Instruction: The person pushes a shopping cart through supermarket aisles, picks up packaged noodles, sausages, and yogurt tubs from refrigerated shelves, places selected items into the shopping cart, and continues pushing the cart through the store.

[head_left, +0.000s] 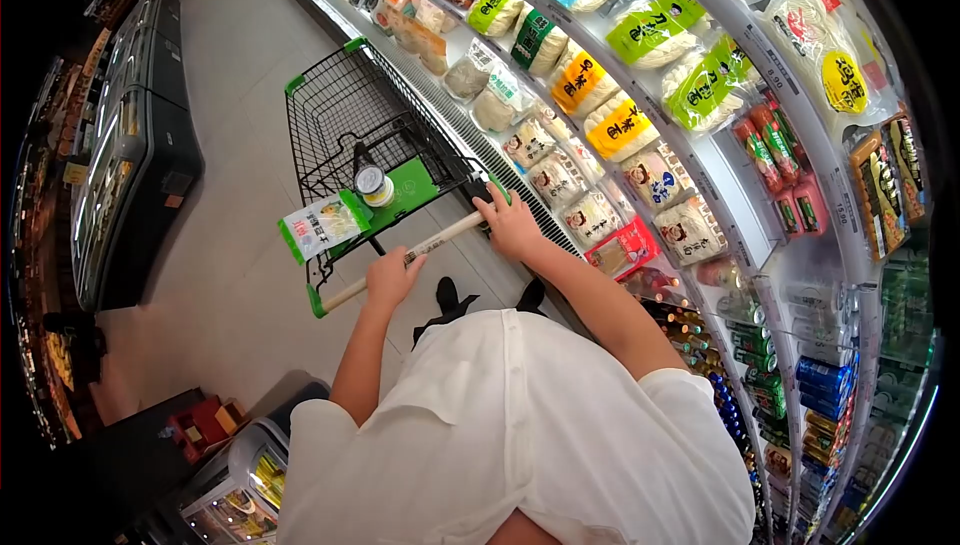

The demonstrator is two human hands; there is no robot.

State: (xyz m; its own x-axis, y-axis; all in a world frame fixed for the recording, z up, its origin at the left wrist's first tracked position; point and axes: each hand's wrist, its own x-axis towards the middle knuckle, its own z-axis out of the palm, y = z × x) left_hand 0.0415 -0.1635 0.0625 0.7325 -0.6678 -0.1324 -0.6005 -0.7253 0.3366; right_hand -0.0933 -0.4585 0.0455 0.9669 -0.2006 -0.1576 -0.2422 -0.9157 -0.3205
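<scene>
A black wire shopping cart [345, 80] with green corners stands in front of me. My left hand [393, 278] is closed around the left-middle part of its pale handle bar [450, 235]. At the bar's right end, beside the shelf, my right hand [508, 226] grips it with the fingers curled over. On the green flap [408, 190] just beyond the bar stands a round container [374, 186] with a pale lid. To its left lies a white and green packet [325, 226], partly over the cart's edge. A small dark object behind the container is unclear.
A refrigerated shelf [600, 45] with packaged noodles runs along my right, close to the cart. Drink cans [825, 380] fill its nearer end. Dark freezer chests [140, 155] line the left side, across the tiled floor [235, 65]. Another glass-topped case [240, 485] stands at lower left.
</scene>
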